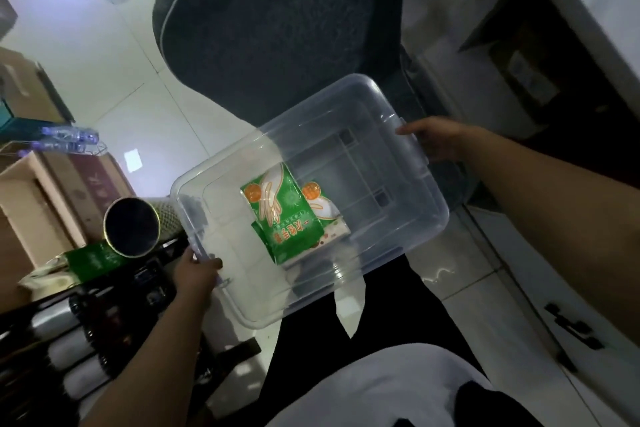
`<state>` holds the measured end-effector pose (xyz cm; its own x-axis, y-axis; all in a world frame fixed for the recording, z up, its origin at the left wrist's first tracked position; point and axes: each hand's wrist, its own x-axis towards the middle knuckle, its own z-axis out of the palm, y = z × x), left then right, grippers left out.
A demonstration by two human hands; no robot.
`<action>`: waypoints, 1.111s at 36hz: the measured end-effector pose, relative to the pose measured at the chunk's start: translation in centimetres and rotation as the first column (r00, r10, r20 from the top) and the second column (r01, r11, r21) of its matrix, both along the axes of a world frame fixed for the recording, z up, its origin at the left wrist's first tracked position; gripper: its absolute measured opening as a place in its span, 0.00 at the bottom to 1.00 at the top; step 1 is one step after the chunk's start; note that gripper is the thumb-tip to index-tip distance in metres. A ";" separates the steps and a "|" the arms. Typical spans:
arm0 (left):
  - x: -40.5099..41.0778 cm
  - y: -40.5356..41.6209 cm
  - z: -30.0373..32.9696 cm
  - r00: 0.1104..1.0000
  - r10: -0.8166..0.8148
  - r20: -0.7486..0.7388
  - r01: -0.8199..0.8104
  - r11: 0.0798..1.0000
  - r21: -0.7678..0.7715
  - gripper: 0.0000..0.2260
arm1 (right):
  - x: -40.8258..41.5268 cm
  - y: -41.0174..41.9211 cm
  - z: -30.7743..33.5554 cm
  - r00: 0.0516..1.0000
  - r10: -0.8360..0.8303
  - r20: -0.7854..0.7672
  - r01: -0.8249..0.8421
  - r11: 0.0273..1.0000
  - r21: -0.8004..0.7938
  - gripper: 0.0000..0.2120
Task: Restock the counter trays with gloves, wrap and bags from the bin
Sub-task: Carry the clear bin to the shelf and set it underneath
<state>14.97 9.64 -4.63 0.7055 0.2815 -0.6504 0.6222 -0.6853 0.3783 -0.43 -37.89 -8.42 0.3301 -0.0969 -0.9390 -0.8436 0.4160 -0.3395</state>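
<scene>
I hold a clear plastic bin [388, 135] in the air in front of me, tilted. My left hand [195, 274] grips its near-left handle. My right hand [433, 142] grips the handle on the far-right end. Inside the bin lie green packets of disposable gloves [287, 215], one on top of another, with a second packet's orange-and-white corner [322, 204] showing beside the top one. The rest of the bin's floor is bare.
A dark grey cushioned seat [277, 10] stands beyond the bin. Cardboard boxes [41, 204], a dark open tube [133, 227] and a green carton [93, 260] crowd the left. Water bottles [65, 139] lie on the boxes. White cabinets [554, 253] run along the right.
</scene>
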 end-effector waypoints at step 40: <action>-6.4 -11.0 6.5 0.262 -0.952 -0.160 0.720 0.303 -0.625 0.20 | -36.4 48.9 18.0 -0.074 -0.982 0.174 0.880 -0.146 -0.452 0.18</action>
<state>8.59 -1.36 1.88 -0.0308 -0.6180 -0.7856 -0.0869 -0.7813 0.6180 -36.82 10.97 9.56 -0.5501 -0.4220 -0.7206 0.2693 0.7272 -0.6314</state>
